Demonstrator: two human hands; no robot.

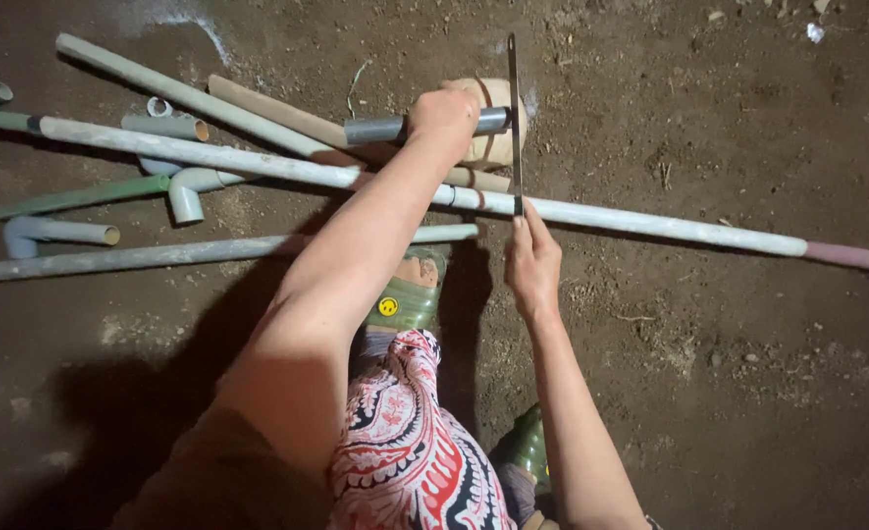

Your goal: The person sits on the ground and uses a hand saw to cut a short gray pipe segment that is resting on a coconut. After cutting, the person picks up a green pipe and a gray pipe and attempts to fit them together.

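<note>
Left hand was clamped around the short grey pipe, axis left-right. Hacksaw blade crossed it square at its right end, right hand fingers pinching the blade's near end.

The left hand grips a short grey pipe resting on a block, seemingly wood (partly hidden). The right hand holds a thin saw blade across it, above a long white pipe.

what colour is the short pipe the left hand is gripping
Dark grey. The short pipe in the left hand shows best in the head view.
</note>
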